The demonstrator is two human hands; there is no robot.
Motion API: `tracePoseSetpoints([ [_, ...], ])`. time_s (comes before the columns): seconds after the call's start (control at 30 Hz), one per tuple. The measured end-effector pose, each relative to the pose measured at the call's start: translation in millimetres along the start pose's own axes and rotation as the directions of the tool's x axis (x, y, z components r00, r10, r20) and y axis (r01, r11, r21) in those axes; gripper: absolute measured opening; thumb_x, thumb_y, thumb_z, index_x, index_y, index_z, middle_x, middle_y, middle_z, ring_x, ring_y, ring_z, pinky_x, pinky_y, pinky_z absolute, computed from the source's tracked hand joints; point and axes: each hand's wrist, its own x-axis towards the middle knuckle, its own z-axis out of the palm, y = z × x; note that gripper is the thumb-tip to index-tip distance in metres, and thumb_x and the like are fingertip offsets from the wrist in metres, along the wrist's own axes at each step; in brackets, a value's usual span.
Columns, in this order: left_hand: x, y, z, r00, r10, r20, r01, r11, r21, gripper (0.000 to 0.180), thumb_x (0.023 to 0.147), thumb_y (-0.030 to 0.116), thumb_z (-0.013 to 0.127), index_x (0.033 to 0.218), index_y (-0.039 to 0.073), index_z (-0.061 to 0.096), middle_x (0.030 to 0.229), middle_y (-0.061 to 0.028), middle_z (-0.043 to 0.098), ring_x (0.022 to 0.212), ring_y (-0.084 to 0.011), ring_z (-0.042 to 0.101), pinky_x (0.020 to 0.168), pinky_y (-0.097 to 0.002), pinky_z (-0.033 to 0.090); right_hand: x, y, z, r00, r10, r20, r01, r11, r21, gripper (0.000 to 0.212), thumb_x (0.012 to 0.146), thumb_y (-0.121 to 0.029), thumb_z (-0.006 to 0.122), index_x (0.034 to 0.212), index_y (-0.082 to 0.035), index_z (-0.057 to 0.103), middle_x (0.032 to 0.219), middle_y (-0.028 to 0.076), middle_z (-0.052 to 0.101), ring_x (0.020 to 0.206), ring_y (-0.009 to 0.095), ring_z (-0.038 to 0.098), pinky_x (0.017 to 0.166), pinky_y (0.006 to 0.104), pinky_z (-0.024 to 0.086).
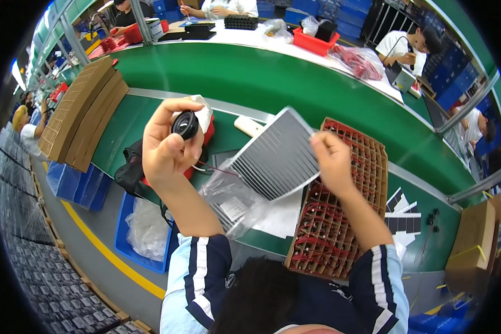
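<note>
Component [185, 124] sits pinched in the left hand [170, 143], apparently unfinished, while the right hand [334, 160] beside it grips a sheet [278, 146] with many strips [260, 173] seemingly unused.

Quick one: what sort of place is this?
Probably a factory assembly line: a divided cardboard tray of small red-wired parts, a long green workbench, and a co-worker in white bent over work opposite.

No readable text, white label [233, 208] on clear plastic bag [222, 185]; its print too small, blurred
</note>
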Motion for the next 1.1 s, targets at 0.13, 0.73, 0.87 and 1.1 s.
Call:
tracePoseSetpoints([
  [0.13, 0.3, -5.4, 3.7, 1.0, 0.022, 0.017, -0.023, 0.998, 0.06, 0.06, 0.076, 0.037, 0.061, 0.105, -0.012, 0.04, 0.056, -0.0084, 0.048, 0.034, -0.0003, 0.028, 0.032, -0.0134, 0.019, -17.7, 39.4, -65.8, 0.982, 0.089, -0.169, -0.097, 0.994, -0.044, 0.022, 0.085, -0.001, 0.042, 0.107, -0.001, 0.045, 0.077, 0.004, 0.057, 0.067, 0.008, 0.053, 0.06, 0.0216, 0.042],
  [0.73, 6.2, -217.6, 172.1, 0.216, -0.613, 0.76, 0.889, 0.445, 0.106, 0.029, 0.087, 0.024, 0.048, 0.09, -0.003, 0.055, 0.059, -0.0072, 0.054, 0.037, -0.0068, 0.044, 0.033, -0.0163, 0.035, -105.1, 82.3, -130.7, 0.99, -0.141, 0.019, 0.083, 0.466, -0.881, 0.024, 0.069, -0.01, 0.061, 0.093, -0.009, 0.061, 0.086, 0.005, 0.05, 0.082, 0.024, 0.048, 0.071, 0.0355, 0.038],
  [0.87, -9.9, -246.6, 162.3, 0.164, -0.692, 0.703, 0.908, 0.384, 0.166, 0.03, 0.087, 0.027, 0.048, 0.089, -0.002, 0.055, 0.055, -0.0057, 0.05, 0.039, -0.0074, 0.043, 0.036, -0.0171, 0.036, -106.8, 95.2, -127.2, 0.991, -0.128, -0.031, 0.032, 0.462, -0.886, 0.023, 0.069, -0.011, 0.062, 0.092, -0.007, 0.061, 0.088, 0.004, 0.049, 0.086, 0.022, 0.045, 0.073, 0.0343, 0.036],
  [1.1, -18.8, -252.9, 158.0, 0.185, -0.722, 0.666, 0.935, 0.339, 0.108, 0.02, 0.086, 0.019, 0.05, 0.092, 0.0, 0.049, 0.061, -0.0053, 0.051, 0.045, -0.0085, 0.046, 0.04, -0.0182, 0.038, -104.7, 102.8, -125.9, 0.981, -0.16, -0.108, 0.002, 0.565, -0.825, 0.013, 0.069, -0.008, 0.062, 0.081, -0.006, 0.058, 0.084, 0.005, 0.049, 0.084, 0.023, 0.046, 0.071, 0.0347, 0.036],
])
